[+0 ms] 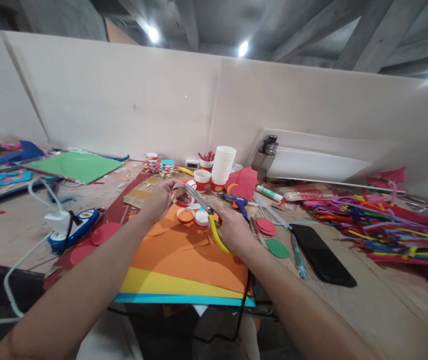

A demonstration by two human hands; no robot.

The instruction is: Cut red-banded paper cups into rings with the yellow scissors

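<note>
My right hand (233,229) is closed around the yellow handles of a pair of scissors (197,199), whose blades point up and to the left. At the blade tips, my left hand (162,201) pinches a cut ring of a paper cup (181,202), red and white with some yellow. Whether the blades touch the ring I cannot tell. Just below the hands, a cut cup piece with an orange inside (185,216) and a white one (201,218) rest on orange sheets (187,255). Yellow and blue sheets show beneath these.
Behind the hands stand stacked paper cups (224,165) and a single cup (202,179). A blue glue gun (239,204) lies to their right. Farther right are a black phone (322,256) and many pipe cleaners (390,220). A power strip (80,227) sits left, near red paper circles (104,233).
</note>
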